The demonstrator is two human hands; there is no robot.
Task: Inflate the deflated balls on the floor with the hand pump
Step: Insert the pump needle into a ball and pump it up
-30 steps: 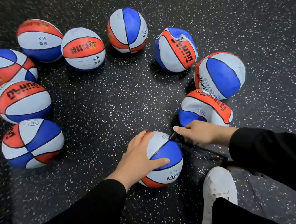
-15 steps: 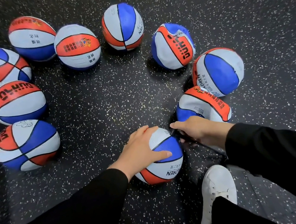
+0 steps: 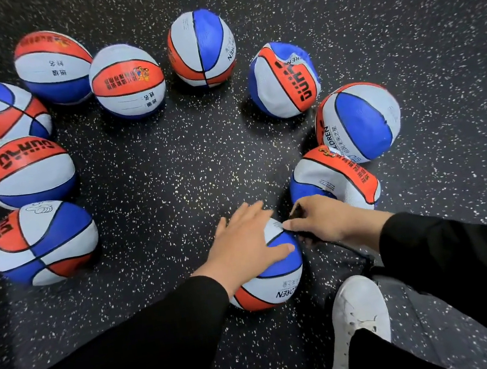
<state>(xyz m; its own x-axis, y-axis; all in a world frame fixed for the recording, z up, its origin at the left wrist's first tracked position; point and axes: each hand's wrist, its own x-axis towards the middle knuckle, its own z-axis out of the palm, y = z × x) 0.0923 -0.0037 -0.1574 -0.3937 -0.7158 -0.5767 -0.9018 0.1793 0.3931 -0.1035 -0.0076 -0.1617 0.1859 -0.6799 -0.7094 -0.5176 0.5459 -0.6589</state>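
Under the left hand (image 3: 241, 244), fingers flat and spread, sits the ball (image 3: 276, 277): light, soft, grippy rubber, likely rolls. Beside its fingertips, right hand (image 3: 326, 219) pinches the pump nozzle (image 3: 295, 213); hold ball on top.

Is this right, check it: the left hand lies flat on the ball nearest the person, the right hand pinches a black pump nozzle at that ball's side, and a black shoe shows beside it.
One thing is wrong: the shoe is white, not black, as the head view shows. The rest stands: the left hand lies flat on the nearest ball, and the right hand pinches the black pump nozzle at that ball's side.
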